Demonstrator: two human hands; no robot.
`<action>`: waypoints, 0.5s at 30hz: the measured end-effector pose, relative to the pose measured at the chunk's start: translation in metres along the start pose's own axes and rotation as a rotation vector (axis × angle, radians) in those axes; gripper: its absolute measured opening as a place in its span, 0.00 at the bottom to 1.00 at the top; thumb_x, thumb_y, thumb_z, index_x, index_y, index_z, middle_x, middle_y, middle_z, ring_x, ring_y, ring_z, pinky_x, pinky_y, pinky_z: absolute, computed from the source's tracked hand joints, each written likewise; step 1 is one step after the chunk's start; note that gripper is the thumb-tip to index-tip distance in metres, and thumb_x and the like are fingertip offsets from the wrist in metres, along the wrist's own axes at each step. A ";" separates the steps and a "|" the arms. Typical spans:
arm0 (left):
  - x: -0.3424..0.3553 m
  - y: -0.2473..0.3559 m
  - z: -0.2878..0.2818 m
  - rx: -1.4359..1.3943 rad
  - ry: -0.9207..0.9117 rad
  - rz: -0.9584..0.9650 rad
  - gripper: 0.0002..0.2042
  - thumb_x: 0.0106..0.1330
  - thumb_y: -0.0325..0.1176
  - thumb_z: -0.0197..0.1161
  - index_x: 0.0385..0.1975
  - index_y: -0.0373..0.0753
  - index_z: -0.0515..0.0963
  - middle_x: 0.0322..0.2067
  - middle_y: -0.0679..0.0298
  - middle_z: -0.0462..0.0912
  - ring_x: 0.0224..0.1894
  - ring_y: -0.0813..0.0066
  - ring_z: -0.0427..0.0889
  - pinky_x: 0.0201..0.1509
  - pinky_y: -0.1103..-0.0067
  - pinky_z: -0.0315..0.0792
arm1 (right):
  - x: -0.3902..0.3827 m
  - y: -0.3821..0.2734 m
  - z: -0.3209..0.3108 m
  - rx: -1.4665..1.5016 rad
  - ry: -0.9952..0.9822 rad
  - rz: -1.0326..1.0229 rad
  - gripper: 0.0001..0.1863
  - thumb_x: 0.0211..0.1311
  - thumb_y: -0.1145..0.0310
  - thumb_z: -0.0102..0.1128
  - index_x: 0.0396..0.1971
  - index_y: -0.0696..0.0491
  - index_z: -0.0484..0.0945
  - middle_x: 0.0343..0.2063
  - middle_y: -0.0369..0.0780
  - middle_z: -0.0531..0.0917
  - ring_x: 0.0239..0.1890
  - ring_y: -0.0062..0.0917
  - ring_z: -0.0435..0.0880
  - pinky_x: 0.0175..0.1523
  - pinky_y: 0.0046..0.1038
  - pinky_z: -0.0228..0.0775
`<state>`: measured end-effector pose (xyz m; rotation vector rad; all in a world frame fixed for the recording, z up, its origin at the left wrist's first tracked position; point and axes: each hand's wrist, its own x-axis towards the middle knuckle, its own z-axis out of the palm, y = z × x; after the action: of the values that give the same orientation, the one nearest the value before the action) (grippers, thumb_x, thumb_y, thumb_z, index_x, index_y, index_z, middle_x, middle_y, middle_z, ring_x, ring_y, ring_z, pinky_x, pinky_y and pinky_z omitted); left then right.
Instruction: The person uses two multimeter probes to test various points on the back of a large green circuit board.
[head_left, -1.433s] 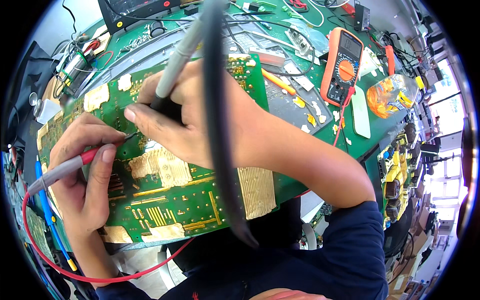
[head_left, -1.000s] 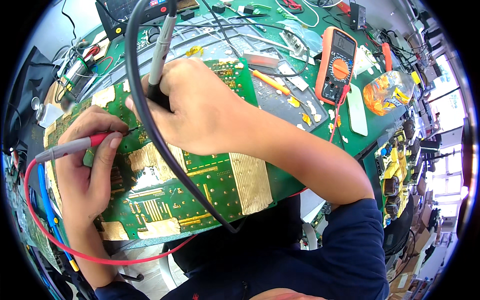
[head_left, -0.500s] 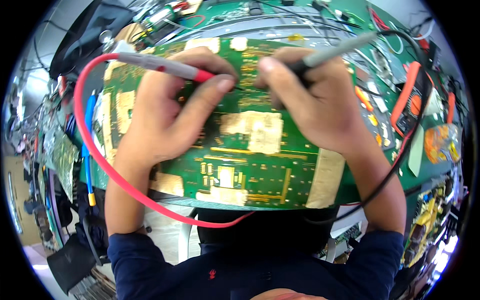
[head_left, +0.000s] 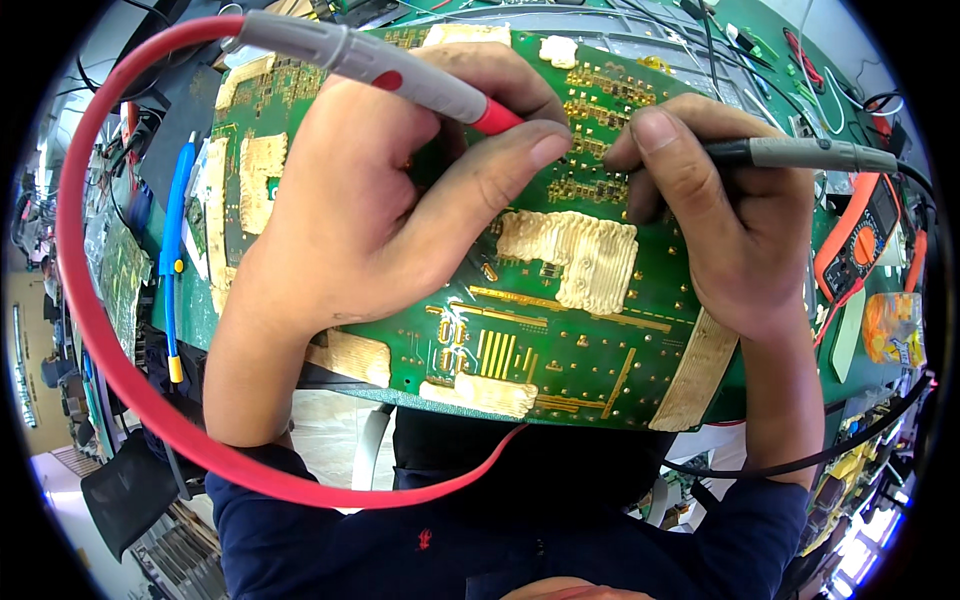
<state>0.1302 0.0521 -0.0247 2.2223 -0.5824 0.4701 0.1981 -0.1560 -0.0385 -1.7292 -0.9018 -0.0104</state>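
A large green circuit board (head_left: 590, 360) with gold traces and cream-coloured patches lies before me. My left hand (head_left: 385, 215) is closed around a grey and red test probe (head_left: 400, 80), which slants down to the right toward the rows of small parts on the upper middle of the board. My right hand (head_left: 735, 215) pinches a grey and black test probe (head_left: 800, 153), held almost level from the right over the same rows. Fingers hide both probe tips, so I cannot tell whether they touch the board. A thick red lead (head_left: 75, 240) loops from the left probe.
An orange and dark multimeter (head_left: 862, 240) stands at the right beside an orange bag (head_left: 893, 330). Left of the board lies a blue tool with a yellow end (head_left: 176, 265). Black cable (head_left: 850, 435) crosses my right forearm. Wires and loose parts crowd the far bench.
The board and both hands appear larger, and the board sits further right in view. The black probe has swung from a steep slant to nearly level. Both hands keep their probes.
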 end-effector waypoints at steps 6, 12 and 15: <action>0.000 -0.001 -0.001 0.011 0.005 0.026 0.06 0.64 0.26 0.60 0.35 0.28 0.77 0.32 0.59 0.81 0.35 0.75 0.78 0.41 0.81 0.71 | 0.001 -0.001 0.000 -0.016 -0.013 -0.012 0.10 0.68 0.71 0.55 0.31 0.62 0.80 0.24 0.36 0.82 0.21 0.14 0.76 0.27 0.16 0.69; -0.001 0.001 0.001 -0.001 0.024 0.001 0.07 0.64 0.26 0.60 0.36 0.28 0.77 0.32 0.59 0.81 0.35 0.75 0.78 0.41 0.81 0.71 | 0.001 -0.003 -0.001 -0.015 -0.025 -0.003 0.11 0.68 0.70 0.54 0.29 0.62 0.80 0.21 0.35 0.80 0.21 0.13 0.76 0.27 0.15 0.67; -0.002 0.000 0.000 0.006 0.020 0.003 0.06 0.64 0.25 0.60 0.36 0.28 0.77 0.32 0.59 0.81 0.35 0.75 0.78 0.41 0.81 0.71 | 0.001 -0.002 -0.002 -0.032 -0.036 -0.005 0.11 0.68 0.70 0.55 0.30 0.61 0.80 0.22 0.36 0.81 0.21 0.13 0.76 0.27 0.15 0.67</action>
<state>0.1280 0.0527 -0.0254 2.2209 -0.5743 0.4950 0.1986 -0.1565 -0.0359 -1.7615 -0.9370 0.0037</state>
